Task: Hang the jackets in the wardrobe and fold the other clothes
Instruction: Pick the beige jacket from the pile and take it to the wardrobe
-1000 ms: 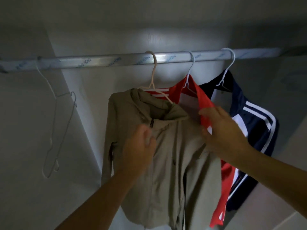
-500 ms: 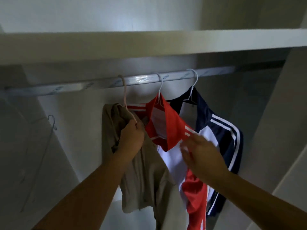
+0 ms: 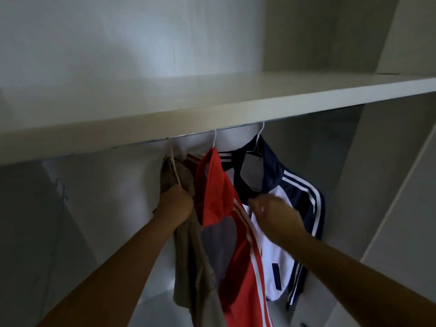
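The left hand clamps the khaki jacket under its hanger, probably to settle it on the rail, while the right hand, its grip unclear, is at the navy jacket collar.

There are three hanging jackets, namely one beige jacket, one red jacket and one navy and white jacket, three hangers carrying them, one bare wire hanger seen faintly at the left, one shelf, and two hands, the left hand and the right hand.
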`<state>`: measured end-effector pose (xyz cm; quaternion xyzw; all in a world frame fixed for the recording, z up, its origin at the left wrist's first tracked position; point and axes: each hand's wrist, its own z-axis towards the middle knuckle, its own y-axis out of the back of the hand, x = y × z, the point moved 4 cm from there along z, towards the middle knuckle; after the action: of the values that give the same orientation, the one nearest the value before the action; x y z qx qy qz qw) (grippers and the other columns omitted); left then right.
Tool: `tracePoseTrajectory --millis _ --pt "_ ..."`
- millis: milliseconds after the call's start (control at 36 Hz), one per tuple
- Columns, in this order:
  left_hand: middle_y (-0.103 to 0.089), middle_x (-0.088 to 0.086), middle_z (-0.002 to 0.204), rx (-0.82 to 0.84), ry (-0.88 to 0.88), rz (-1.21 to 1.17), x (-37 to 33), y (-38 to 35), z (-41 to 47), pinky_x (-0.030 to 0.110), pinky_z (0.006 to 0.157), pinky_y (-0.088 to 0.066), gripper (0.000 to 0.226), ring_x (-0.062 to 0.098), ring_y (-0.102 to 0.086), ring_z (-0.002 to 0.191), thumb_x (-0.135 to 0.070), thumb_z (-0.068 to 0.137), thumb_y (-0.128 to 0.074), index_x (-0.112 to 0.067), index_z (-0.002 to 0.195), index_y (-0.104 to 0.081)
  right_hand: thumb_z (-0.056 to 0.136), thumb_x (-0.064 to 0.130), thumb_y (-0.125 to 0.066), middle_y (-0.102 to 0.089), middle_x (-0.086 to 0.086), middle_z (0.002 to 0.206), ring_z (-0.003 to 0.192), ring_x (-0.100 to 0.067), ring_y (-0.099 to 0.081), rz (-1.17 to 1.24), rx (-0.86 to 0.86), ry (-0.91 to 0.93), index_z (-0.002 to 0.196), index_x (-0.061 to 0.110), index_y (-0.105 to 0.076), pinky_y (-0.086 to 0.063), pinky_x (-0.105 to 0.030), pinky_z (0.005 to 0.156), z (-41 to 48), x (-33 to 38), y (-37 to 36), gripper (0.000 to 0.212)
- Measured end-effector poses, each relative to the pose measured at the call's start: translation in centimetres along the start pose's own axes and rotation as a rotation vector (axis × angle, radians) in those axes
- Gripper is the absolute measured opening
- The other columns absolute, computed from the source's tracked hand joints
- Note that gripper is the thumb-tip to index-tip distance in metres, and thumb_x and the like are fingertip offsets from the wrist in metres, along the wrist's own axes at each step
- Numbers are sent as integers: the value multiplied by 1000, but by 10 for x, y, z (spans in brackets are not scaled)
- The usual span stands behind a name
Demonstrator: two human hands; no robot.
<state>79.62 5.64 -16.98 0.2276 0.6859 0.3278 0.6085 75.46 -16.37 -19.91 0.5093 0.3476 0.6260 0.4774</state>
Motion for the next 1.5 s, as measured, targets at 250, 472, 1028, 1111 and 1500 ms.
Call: tracePoseTrajectory --millis 250,472,1028,1111,1500 --pt "-57 16 104 -77 -91 22 1 -9 0 35 84 -45 25 25 -51 88 -21 102 -34 -3 106 -52 99 23 -38 -56 -12 124 113 -31 -56 -278 31 -276 130 13 -40 -43 -40 92 45 -69 23 33" --pt "-59 19 96 -128 -178 -25 -5 -26 15 34 77 -47 31 33 -57 86 -16 100 -38 5 119 -50 95 12 -42 -61 -17 111 103 -37 -60 -79 -105 -422 115 7 -53 -48 -39 81 46 -101 20 23" --pt "-55 16 86 -205 -190 -182 -16 -31 -4 36 81 -45 29 34 -55 90 -15 102 -32 -2 84 -50 100 24 -41 -59 -10 109 85 -25 -60 42 155 78 132 9 -39 -42 -30 67 18 32 -17 35" --pt "-57 19 88 -227 -177 -227 -17 -33 -5 37 82 -47 28 34 -56 90 -13 102 -33 1 87 -52 97 9 -38 -60 -15 117 105 -30 -60 -97 136 2 119 11 -46 -42 -36 82 21 22 -12 23" --pt "-54 16 84 -244 -126 -239 -24 -49 -5 33 69 -40 29 28 -55 79 -19 103 -30 1 93 -50 99 15 -35 -60 -16 113 100 -34 -61 -72 123 -48 118 8 -38 -40 -37 71 31 -13 -14 20"
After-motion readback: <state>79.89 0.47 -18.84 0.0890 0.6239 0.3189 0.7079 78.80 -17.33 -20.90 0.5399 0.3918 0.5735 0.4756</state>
